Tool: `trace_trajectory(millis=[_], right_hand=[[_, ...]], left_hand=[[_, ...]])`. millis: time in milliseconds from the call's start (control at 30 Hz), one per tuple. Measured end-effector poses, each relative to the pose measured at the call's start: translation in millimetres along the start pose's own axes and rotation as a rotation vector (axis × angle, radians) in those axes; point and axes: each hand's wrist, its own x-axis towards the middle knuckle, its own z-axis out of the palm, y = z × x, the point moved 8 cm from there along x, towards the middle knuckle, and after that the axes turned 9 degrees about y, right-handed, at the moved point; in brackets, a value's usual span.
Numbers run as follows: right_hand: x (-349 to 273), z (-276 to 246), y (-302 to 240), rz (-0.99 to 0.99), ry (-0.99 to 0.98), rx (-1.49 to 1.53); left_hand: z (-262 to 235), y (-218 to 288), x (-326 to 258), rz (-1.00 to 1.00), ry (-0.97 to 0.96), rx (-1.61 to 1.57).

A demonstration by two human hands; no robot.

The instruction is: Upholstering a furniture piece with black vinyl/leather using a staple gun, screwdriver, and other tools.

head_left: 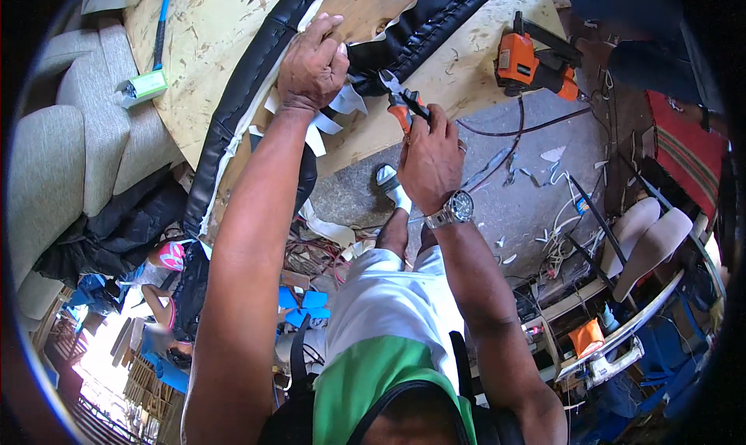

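A long curved panel (pixel 221 146) covered in black leather-like material lies across a plywood table, its pale inner edge and bare wood showing. My left hand (pixel 315 68) rests on it, fingers curled closed over the pale edge; the fingertips are partly hidden. White cloth strips (pixel 346 101) stick out beside that hand. In my right hand (pixel 431 161) is a pair of cutting pliers (pixel 398 95) with orange and black handles, held to the right of the panel. Their jaws are slightly apart and point up and left toward the stitched black cover (pixel 443 37).
An orange staple gun (pixel 519 60) lies at the table's right edge, beside another person's hand (pixel 594 55). A blue-handled hammer (pixel 162 37) and a green-and-white box (pixel 144 86) are at the left. Grey cushions (pixel 50 150) stand beyond; a hose (pixel 519 126) crosses the floor.
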Motion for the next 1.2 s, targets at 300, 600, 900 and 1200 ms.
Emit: trace_trajectory(millis=[300,600,900,1200], right_hand=[[5.7,9.3,-30.5,-0.002,-0.110,-0.242],[-38.7,48.2,-0.7,0.249,-0.197,1.207],[-173.1,16.2,119.7,0.365,-0.561,0.260],[-113.5,-38.7,130.9,0.139,-0.096,0.558]], left_hand=[[-3.6,-9.5,-1.3,-0.013,-0.007,0.007],[-6.3,-0.9,-3.1,-0.021,0.018,-0.033],[-23.5,36.9,13.3,-0.138,-0.050,-0.088],[24.1,117.6,48.3,0.082,-0.299,0.120]])
